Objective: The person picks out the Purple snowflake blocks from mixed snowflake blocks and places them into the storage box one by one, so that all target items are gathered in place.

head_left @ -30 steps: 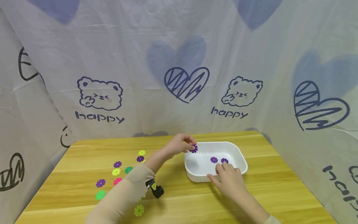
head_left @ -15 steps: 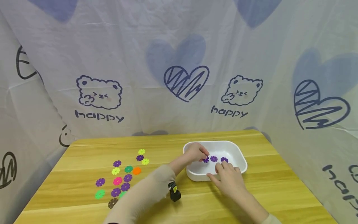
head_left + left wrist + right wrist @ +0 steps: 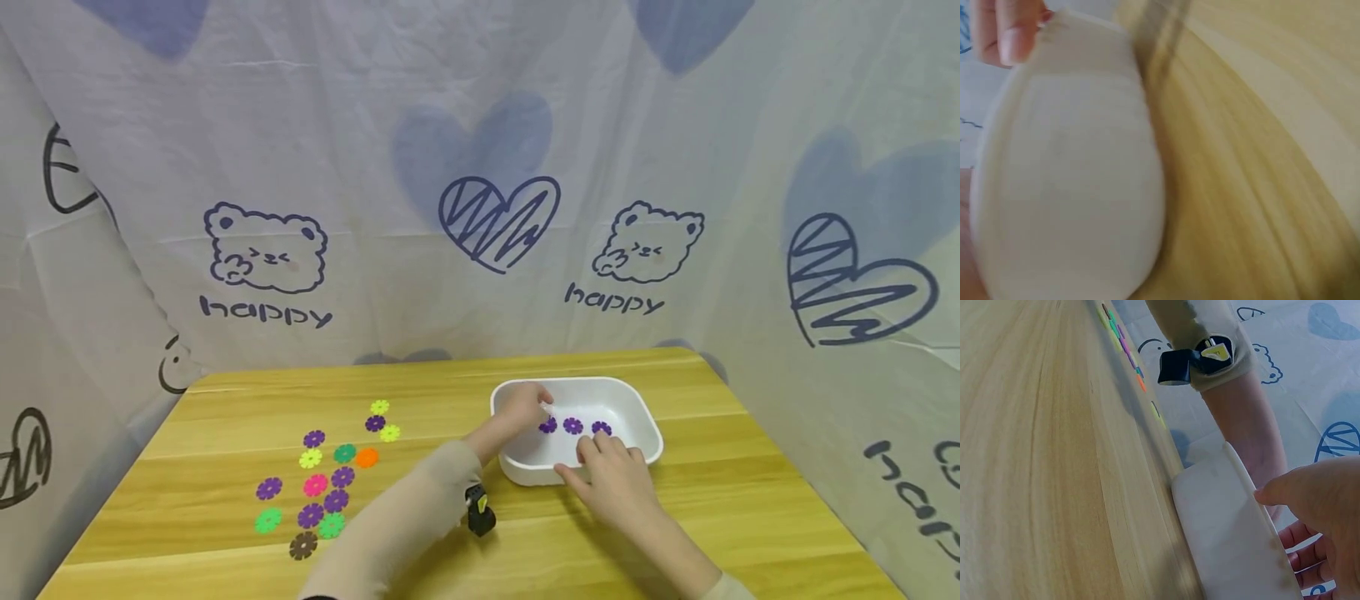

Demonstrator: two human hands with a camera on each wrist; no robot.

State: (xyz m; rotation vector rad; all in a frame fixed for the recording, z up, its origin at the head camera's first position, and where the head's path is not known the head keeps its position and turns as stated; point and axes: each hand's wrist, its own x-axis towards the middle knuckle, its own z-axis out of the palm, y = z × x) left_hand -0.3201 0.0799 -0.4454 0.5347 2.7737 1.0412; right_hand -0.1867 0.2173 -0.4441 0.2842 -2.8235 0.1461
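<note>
A white plastic tray (image 3: 525, 474) stands at the right of the table, with three purple snowflake discs in a row on its floor. My left hand (image 3: 522, 405) reaches over the tray's left end, fingertips right at the upper edge of the leftmost purple disc (image 3: 548, 426), which lies flat. The middle disc (image 3: 573, 426) and the right one (image 3: 602, 427) are beside it. My right hand (image 3: 617, 482) grips the tray's near rim, thumb (image 3: 1272, 491) on the outer side and fingers (image 3: 1307, 556) over the inside. The left wrist view is blurred and mostly shows the tray's outer wall (image 3: 1079, 175).
Several loose snowflake discs lie on the left of the wooden table (image 3: 187, 517), among them a pink one (image 3: 316, 485), an orange one (image 3: 367, 457) and a brown one (image 3: 303, 546). A black wrist camera (image 3: 480, 510) hangs from the left sleeve. A printed curtain (image 3: 420, 292) surrounds the table.
My left hand carried a purple disc from the tray's left rim down to its floor, left of the other two. The disc has tipped flat. My right hand has stayed on the rim.
</note>
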